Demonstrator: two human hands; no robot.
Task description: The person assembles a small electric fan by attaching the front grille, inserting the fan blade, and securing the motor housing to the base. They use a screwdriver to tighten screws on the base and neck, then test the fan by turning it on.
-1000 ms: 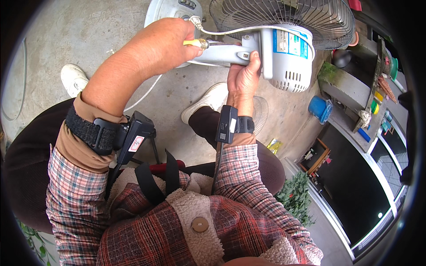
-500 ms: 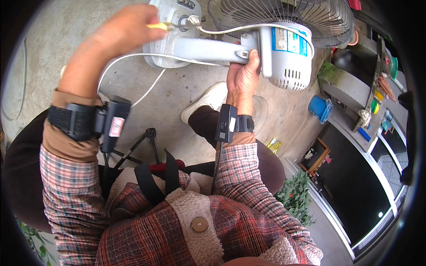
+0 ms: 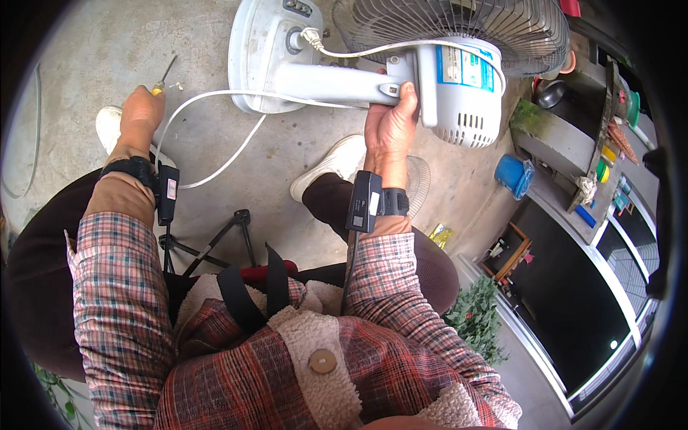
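My left hand [image 3: 142, 111] is closed round the yellow handle of a screwdriver [image 3: 163, 80], whose thin shaft points up and away over the floor. Off to the right, an electric fan [image 3: 330, 82] lies tilted on its side. Its white base [image 3: 251, 68] is at the left, and the motor housing [image 3: 462, 97] with a blue and white label is at the right. My right hand [image 3: 393, 122] grips the fan's neck from below, thumb on top. A white power cord [image 3: 215, 94] loops over the fan, its plug [image 3: 312, 36] lying by the base. The far side of the neck is hidden.
The fan's wire cage [image 3: 459, 29] fills the top. A black folding stand [image 3: 215, 244] stands between my legs, my white shoes [image 3: 326, 168] on concrete. A loose round grille [image 3: 421, 185] lies near my right wrist. A blue bucket [image 3: 512, 175] and a concrete trough [image 3: 559, 132] are at the right.
My left hand has moved from beside the fan's base down and left, carrying the screwdriver. My right hand keeps its hold on the fan, which is almost unmoved.
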